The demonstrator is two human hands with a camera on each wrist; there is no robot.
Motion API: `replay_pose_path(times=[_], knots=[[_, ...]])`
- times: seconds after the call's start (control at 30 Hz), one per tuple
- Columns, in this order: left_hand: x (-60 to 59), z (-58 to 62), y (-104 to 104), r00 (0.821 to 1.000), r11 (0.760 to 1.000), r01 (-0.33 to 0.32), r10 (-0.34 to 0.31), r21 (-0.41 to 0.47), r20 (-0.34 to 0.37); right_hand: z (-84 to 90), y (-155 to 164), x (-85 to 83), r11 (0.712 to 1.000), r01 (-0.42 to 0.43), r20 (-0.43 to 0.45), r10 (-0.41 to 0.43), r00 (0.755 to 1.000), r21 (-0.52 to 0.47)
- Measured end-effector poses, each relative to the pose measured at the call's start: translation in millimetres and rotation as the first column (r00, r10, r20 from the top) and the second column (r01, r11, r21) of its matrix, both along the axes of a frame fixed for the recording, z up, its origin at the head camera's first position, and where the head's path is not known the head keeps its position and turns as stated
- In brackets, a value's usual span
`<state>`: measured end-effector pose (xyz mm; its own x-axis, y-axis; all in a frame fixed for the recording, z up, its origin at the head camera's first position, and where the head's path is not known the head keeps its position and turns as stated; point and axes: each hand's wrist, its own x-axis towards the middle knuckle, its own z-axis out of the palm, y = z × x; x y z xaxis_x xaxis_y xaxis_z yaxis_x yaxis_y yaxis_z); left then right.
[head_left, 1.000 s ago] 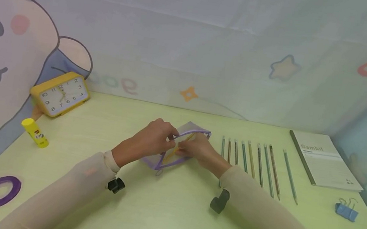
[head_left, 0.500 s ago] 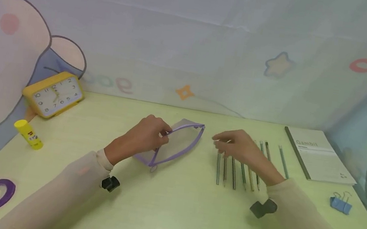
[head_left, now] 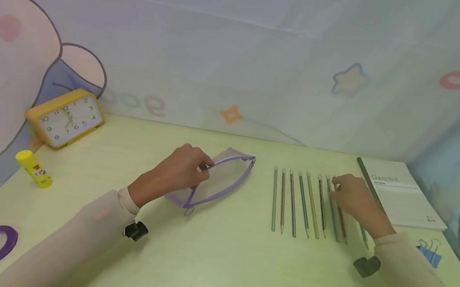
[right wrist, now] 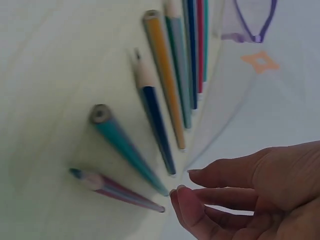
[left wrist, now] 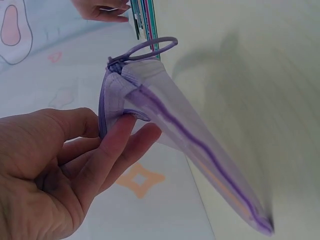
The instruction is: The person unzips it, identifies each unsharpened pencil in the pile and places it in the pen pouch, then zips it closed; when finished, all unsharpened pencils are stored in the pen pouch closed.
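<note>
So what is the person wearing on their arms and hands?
Both arms are in long, pale beige sleeves with a lighter cuff at the wrist. A small black camera is strapped under the left wrist and another under the right. The left hand and right hand are bare: no gloves, and no rings or watch that show.

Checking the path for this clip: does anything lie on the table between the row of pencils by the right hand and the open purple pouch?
Nothing visible does. Bare table separates the pencils from the pouch, which the left hand holds by its edge; the right hand reaches the row's right side.
</note>
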<state>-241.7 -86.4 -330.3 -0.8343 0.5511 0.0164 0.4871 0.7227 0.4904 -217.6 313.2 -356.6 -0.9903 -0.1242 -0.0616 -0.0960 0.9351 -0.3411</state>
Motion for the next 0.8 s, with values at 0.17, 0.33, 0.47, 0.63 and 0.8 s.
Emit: replay_pose_path(times=[0.17,0.33,0.47,0.63,0.8], knots=[[-0.8,0.3,0,1.0,1.0,0.004,-0.004,0.0,-0.025,-14.2,0,-0.6,1.0,0.01,0.046,-0.01,0.999,0.011],[-1.1,2.3,-1,1.0,1.0,-0.01,0.01,-0.002,-0.02,-20.0,-5,-0.1,1.0,0.005,0.056,-0.005,0.998,0.014],[-0.7,2.9,-3,1.0,1.0,-0.02,0.02,0.007,-0.015,-19.0,-10,-3.2,0.996,-0.04,0.068,0.035,0.997,0.074],[-1.0,1.0,-5,1.0,1.0,-0.022,0.022,0.021,-0.004,-17.4,-13,-6.5,0.99,-0.08,0.114,0.067,0.991,0.113],[-0.9,0.5,-6,1.0,0.999,-0.023,0.023,0.038,0.014,-18.9,-14,-7.1,0.992,-0.071,0.128,0.057,0.99,0.108]])
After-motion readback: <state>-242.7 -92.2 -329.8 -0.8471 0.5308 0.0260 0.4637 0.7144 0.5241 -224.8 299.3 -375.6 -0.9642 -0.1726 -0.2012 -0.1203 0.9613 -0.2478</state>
